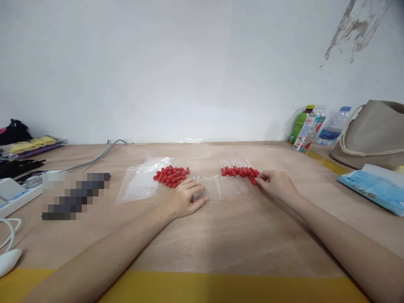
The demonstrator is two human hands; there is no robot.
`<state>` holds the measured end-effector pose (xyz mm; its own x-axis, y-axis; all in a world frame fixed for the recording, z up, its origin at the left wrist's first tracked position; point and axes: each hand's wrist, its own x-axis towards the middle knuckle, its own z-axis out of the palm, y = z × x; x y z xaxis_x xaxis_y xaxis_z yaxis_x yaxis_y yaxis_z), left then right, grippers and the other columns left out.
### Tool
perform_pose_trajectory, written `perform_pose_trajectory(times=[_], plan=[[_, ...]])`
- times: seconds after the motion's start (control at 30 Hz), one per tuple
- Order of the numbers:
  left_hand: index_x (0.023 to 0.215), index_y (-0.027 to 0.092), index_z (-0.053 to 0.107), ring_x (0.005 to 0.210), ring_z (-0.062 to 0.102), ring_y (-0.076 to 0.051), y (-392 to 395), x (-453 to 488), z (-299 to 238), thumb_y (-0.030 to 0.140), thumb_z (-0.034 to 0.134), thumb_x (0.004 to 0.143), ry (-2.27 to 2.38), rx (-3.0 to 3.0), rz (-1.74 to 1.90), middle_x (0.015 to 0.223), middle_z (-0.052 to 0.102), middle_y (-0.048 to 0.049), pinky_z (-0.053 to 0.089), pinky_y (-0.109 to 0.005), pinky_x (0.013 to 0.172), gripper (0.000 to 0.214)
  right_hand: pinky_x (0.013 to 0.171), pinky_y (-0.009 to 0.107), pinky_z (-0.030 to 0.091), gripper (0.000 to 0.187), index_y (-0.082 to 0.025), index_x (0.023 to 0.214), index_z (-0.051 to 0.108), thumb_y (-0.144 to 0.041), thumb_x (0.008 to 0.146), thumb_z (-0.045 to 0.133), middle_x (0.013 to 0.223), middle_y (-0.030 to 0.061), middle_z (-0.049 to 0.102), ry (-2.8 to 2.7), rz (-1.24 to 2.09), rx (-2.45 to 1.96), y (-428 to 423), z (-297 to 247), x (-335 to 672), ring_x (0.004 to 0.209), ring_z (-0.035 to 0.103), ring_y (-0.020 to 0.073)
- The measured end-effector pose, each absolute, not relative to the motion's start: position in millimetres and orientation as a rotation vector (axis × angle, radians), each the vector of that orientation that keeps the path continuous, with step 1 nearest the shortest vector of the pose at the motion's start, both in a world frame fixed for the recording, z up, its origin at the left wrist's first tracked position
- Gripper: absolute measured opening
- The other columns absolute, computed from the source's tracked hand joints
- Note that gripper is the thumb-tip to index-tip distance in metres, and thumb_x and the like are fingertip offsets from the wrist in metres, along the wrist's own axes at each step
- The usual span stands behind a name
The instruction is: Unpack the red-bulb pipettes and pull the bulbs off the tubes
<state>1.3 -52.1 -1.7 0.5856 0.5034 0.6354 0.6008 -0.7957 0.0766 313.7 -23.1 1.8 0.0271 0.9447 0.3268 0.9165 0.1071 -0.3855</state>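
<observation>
Several thin clear tubes (217, 188) lie side by side in a row on the table. My left hand (183, 198) rests at the row's left end, fingers and thumb apart around the tubes there. Just beyond it is a heap of loose red rubber bulbs (170, 175). Farther back on the right, droppers (237, 171) lie in a line, each a clear tube with a red bulb on its near end. At that line's right end my right hand (276, 184) pinches a red bulb between thumb and fingers. Whether a tube is fitted in it I cannot tell.
Clear plastic bags (140, 181) lie left of the bulbs. Farther left are a blurred dark object (75, 197), a white power strip (22, 195) and a grey cable (97, 158). On the right stand bottles (307, 128), a grey bag (372, 130) and a blue packet (372, 187).
</observation>
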Motion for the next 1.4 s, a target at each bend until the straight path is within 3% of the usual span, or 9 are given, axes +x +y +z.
perform_pose_trajectory(times=[0.27,0.63,0.83,1.17,1.4], plan=[[0.121,0.021,0.051,0.119,0.043,-0.027,-53,0,3,0.055,0.059,0.071,-1.079,-2.762,-0.743,0.126,0.051,-0.01,0.032,-0.048,0.1,0.061,0.054,0.025,0.035,0.023,-0.022,0.07,0.069,-0.032,0.075,0.048,0.068,0.0028,0.067,-1.894,0.128,-1.87,-18,1,319,0.063,0.058,0.0169],[0.115,0.022,0.055,0.114,0.049,-0.022,-49,1,-2,0.05,0.05,0.081,-1.191,-2.828,-0.695,0.123,0.054,-0.0094,0.027,-0.049,0.103,0.045,0.06,0.026,0.04,0.035,-0.017,0.09,0.068,-0.041,0.076,0.048,0.087,0.0081,0.066,-1.721,-0.01,-1.748,3,-11,327,0.069,0.058,0.0174],[0.115,0.022,0.055,0.113,0.05,-0.023,-51,2,0,0.048,0.053,0.079,-1.164,-2.804,-0.738,0.12,0.055,-0.0097,0.031,-0.048,0.101,0.045,0.062,0.027,0.041,0.043,-0.022,0.089,0.07,-0.054,0.076,0.046,0.086,0.007,0.065,-1.751,-0.018,-1.694,9,-13,324,0.072,0.058,0.0176],[0.11,0.021,0.059,0.108,0.052,-0.024,-50,1,-4,0.039,0.05,0.083,-1.122,-2.774,-0.807,0.116,0.057,-0.0096,0.041,-0.043,0.092,0.033,0.06,0.025,0.038,0.035,-0.019,0.076,0.071,-0.043,0.079,0.045,0.076,0.0054,0.065,-1.757,0.044,-1.674,5,-9,315,0.067,0.056,0.0162],[0.114,0.021,0.055,0.115,0.047,-0.025,-51,0,-5,0.036,0.05,0.084,-1.098,-2.726,-0.851,0.123,0.052,-0.0107,0.04,-0.044,0.095,0.035,0.061,0.026,0.042,0.031,-0.015,0.078,0.069,-0.037,0.079,0.046,0.076,0.0062,0.061,-1.531,-0.037,-1.499,5,-13,313,0.066,0.054,0.0151]])
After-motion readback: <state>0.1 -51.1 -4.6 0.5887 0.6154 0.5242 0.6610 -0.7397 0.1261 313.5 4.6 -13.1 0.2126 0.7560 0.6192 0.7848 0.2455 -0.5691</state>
